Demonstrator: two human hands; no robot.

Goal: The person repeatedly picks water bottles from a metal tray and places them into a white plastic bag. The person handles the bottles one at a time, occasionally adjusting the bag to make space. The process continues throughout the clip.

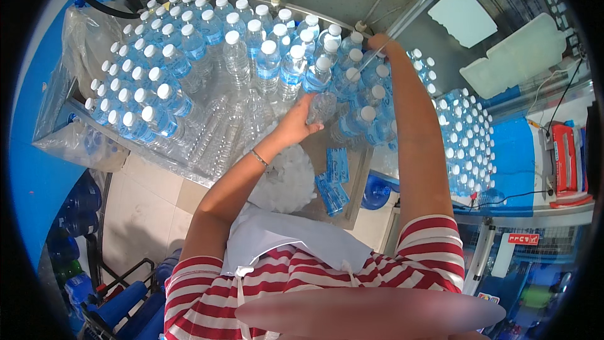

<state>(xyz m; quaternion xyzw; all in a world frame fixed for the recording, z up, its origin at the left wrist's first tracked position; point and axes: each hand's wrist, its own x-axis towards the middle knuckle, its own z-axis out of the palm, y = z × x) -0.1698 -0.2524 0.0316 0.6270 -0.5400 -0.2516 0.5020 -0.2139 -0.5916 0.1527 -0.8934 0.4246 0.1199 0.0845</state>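
Observation:
My left hand (298, 120) is closed around a clear plastic bottle (322, 107) with no label on its visible part. My right hand (380, 43) reaches to the back edge of the metal table, beside capped bottles; its fingers are partly hidden, and I cannot tell whether it grips anything. Upright water bottles (268, 63) with white caps and blue labels crowd the table. Several clear bottles (231, 139) without labels lie left of my left forearm. A pile of whitish translucent plastic pieces (285, 179) sits close to my body. Stacks of blue printed labels (337, 165) lie right of it.
The metal table's raised rim (155, 152) runs along the left front. More capped bottles (467, 137) stand in rows at the right. Clear plastic bags (85, 144) hang at the left. A blue water jug (376, 192) is below the table. A thin rod crosses near my right hand.

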